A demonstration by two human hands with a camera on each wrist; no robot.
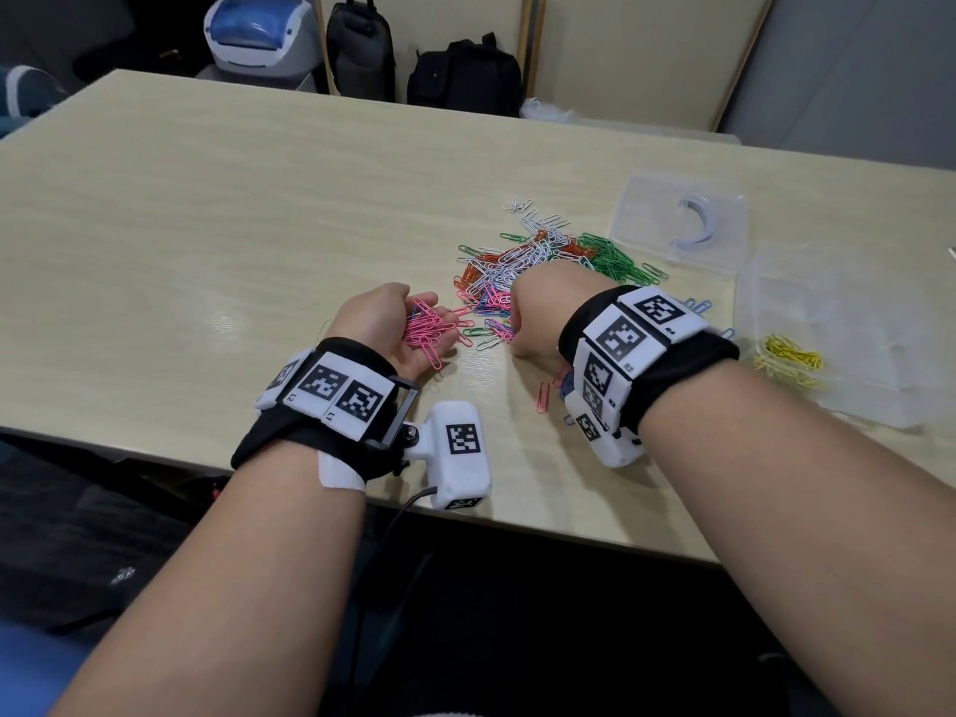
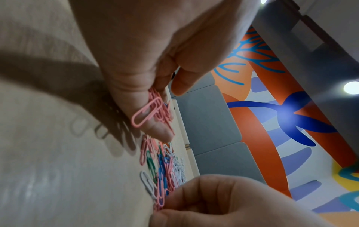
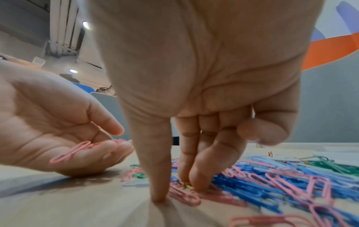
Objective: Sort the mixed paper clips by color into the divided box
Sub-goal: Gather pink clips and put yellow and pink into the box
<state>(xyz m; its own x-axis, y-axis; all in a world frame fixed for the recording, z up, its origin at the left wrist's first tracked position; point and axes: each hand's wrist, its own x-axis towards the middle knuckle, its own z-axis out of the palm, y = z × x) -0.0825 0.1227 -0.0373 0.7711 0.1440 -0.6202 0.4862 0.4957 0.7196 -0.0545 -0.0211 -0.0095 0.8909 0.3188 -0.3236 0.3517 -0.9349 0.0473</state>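
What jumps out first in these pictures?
A bright heap of mixed paper clips lies mid-table, the right hand picking at its near edge. Beside it, the upturned left hand cups a bunch of pink clips. Yellow clips sit alone in the clear divided box at right.

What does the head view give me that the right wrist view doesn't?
Only the head view shows the clear divided box with yellow clips in it, and the box lid.

Only the right wrist view shows the right hand's fingertips down on pink clips in the pile.

Both show the left hand cupping collected pink clips, palm up.
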